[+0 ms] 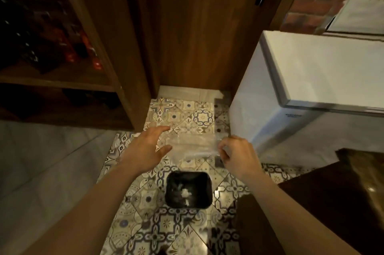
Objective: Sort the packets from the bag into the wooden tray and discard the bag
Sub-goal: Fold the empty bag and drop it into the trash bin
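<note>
Bag (193, 146) first: clear, limp and empty-looking, it hangs stretched between your hands, beyond the far rim of the black bin (188, 189) rather than over its mouth. Let go now and it could drift or flutter onto the patterned tile floor (182, 117) — thin film falls unpredictably. Your right hand (236, 154) pinches the bag's right edge with curled fingers. Your left hand (147, 148) is spread, fingers straight, thumb at the bag's left edge — whether it actually touches, I cannot tell.

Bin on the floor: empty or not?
Not empty: the open black bin shows whitish scraps at its bottom. How full, cannot tell.
</note>
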A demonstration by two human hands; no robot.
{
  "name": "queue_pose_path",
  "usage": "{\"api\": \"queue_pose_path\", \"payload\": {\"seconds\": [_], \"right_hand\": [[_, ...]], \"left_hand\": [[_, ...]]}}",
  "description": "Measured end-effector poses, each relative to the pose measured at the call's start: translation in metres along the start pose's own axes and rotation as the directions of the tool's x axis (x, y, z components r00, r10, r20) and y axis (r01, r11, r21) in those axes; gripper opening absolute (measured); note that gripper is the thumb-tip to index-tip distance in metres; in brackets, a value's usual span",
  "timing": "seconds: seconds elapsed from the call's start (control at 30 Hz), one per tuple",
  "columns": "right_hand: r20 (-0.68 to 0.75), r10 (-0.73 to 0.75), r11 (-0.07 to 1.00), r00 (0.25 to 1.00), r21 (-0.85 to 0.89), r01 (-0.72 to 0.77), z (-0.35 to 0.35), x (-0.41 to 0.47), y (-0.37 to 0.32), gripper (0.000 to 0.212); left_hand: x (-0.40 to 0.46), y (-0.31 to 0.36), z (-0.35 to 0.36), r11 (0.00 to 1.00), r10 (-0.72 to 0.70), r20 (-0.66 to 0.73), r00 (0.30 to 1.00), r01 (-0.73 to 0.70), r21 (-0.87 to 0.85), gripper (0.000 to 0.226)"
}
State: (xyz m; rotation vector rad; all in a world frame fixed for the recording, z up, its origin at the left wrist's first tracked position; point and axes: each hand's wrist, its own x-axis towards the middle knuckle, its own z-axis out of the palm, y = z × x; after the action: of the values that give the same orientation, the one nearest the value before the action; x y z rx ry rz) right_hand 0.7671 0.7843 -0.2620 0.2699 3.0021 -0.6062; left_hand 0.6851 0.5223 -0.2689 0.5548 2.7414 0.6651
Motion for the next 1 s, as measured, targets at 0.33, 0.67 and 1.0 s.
{"api": "queue_pose_path", "payload": {"seconds": [0.33,0.67,1.0], "right_hand": [[0.208,0.27,0.959,0.94,-0.141,-0.244,0.161,-0.013,0.028,0.024],[0.25,0.363,0.932,0.898,-0.089,-0.352,0.237,-0.004,0.038,0.04],[0.386,0.213,0.974,0.898,-0.017,-0.224,0.182,0.003,0.024,0.058]], "left_hand": [[-0.007,-0.09,0.097,0.992,-0.126,0.149,0.981,0.127,-0.001,0.056],[-0.012,-0.14,0.142,0.987,-0.156,0.19,0.969,0.159,0.002,0.055],[0.001,-0.113,0.101,0.989,-0.141,0.175,0.974,0.145,-0.011,0.058]]}}
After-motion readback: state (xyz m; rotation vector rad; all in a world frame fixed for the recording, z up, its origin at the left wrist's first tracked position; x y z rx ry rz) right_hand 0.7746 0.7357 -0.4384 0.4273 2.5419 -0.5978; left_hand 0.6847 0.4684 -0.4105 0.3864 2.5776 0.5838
